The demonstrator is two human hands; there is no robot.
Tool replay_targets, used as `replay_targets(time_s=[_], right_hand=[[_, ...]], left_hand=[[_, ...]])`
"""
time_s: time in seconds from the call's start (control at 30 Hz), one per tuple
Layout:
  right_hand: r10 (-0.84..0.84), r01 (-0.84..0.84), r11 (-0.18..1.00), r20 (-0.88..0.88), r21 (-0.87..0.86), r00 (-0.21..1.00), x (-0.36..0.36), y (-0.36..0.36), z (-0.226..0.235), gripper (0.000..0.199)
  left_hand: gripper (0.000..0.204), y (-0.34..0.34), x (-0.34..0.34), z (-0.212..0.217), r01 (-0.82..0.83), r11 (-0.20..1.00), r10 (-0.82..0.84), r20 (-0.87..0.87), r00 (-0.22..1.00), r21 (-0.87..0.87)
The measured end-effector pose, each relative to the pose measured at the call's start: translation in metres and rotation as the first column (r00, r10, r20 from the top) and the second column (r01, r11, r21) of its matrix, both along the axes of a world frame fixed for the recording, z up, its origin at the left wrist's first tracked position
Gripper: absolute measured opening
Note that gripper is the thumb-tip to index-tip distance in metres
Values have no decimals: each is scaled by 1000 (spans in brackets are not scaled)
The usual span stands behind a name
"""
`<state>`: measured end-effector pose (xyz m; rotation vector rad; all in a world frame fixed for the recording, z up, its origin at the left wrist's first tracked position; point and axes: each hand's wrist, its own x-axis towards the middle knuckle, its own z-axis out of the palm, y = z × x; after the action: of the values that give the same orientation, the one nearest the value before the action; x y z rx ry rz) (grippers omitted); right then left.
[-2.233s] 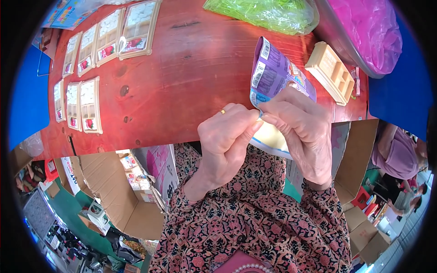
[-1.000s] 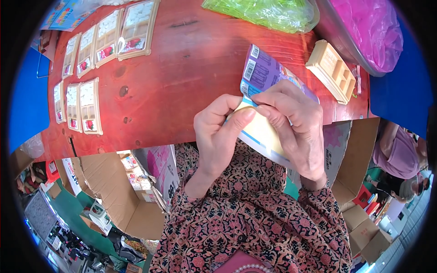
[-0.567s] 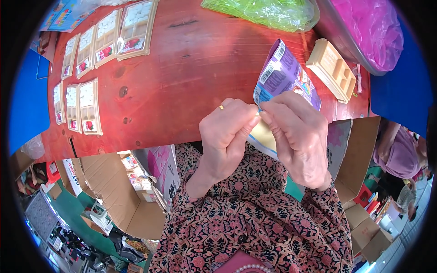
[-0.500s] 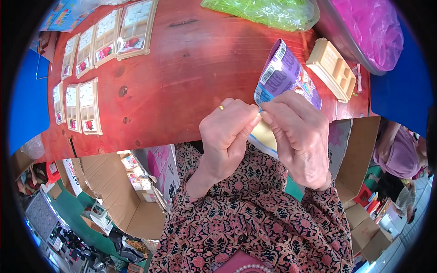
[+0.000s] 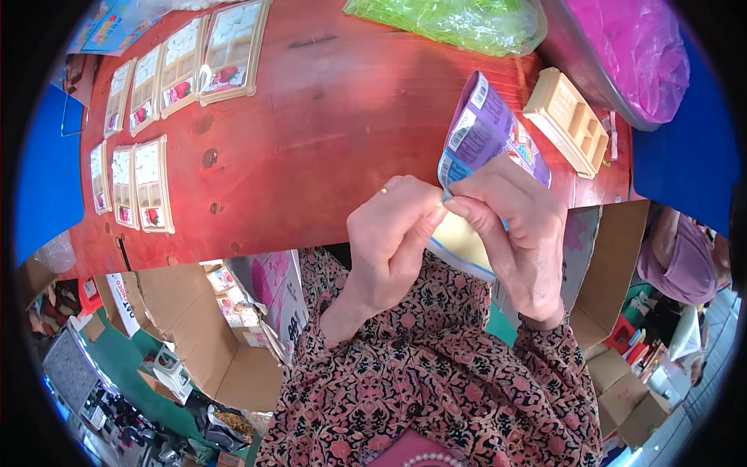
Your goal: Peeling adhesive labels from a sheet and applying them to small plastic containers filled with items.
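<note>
A printed purple and blue plastic wrapper [image 5: 484, 124] stands up from my fingers over the table's near edge, with a pale yellow lower part [image 5: 463, 240] hanging below them. My left hand [image 5: 393, 233] is closed, its thumb and index finger pinching the wrapper's left edge. Close against it, my right hand [image 5: 513, 229] pinches the same edge, and its curled fingers hide part of the wrapper. The fingertips of both hands almost meet. Behind the wrapper at the right lies an empty cream compartment tray [image 5: 568, 121], tilted on the red table [image 5: 311, 156].
Several filled cream trays [image 5: 181, 66] with strawberry pictures stand in two rows at the left. A green plastic bag [image 5: 459, 23] and a metal basin [image 5: 587, 62] holding a pink bag [image 5: 642, 54] sit at the back. Cardboard boxes [image 5: 194, 319] stand below the near edge.
Both hands and the wrapper have shifted slightly down and to the right. The pinch looks the same, and more of the pale lower part shows between my hands.
</note>
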<state>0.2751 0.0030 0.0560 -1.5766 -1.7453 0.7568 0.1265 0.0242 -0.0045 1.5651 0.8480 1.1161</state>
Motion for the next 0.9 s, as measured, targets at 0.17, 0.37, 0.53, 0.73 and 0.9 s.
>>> replay_targets(time_s=[0.17, 0.37, 0.53, 0.73, 0.9], right_hand=[[-84, 78, 996, -151, -45, 985, 4, 7, -10, 23], [-100, 101, 995, -74, 7, 992, 4, 12, -19, 43], [-121, 128, 989, -91, 68, 988, 1, 9, -20, 44], [-59, 59, 982, -8, 180, 998, 2, 5, -12, 33], [-33, 43, 974, -47, 223, 998, 5, 2, -12, 28]], left_hand=[[10, 5, 0, -10, 68, 941, 28, 277, 960, -331], [12, 11, -7, -17, 163, 906, 21, 424, 905, -391], [8, 11, -7, -16, 134, 944, -15, 366, 930, -302], [6, 14, -10, -5, 109, 983, -68, 263, 962, -147], [7, 13, -8, 1, 89, 994, -74, 231, 970, -55]])
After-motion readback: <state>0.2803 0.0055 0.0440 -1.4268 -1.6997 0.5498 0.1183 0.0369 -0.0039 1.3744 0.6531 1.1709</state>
